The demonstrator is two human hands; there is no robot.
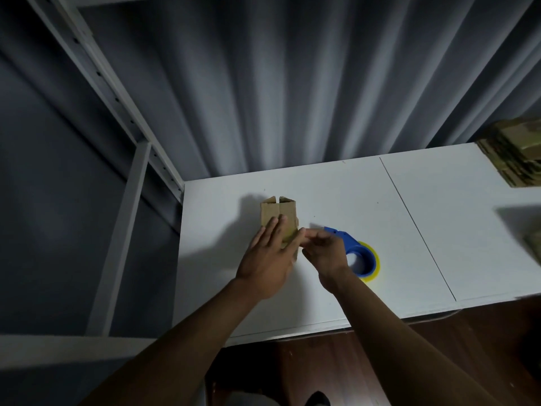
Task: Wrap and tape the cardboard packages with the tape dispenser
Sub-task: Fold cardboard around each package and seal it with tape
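Note:
A small brown cardboard box (pixel 278 212) lies on the white table (pixel 336 194), its two far flaps meeting at a seam. My left hand (pixel 270 250) presses flat on the box's top with straight fingers. My right hand (pixel 322 250) is beside the box's right edge, fingers curled and pinched together close to my left fingertips; what they pinch is too small to tell. Just behind that hand lies the blue tape dispenser (pixel 355 247) with a yellow-rimmed tape roll, flat on the table.
A stack of flattened cardboard (pixel 515 153) sits at the table's far right corner, and another cardboard piece (pixel 534 247) pokes in at the right edge. A seam line (pixel 418 230) crosses the tabletop. Grey curtain behind; white shelf frame (pixel 117 92) to the left.

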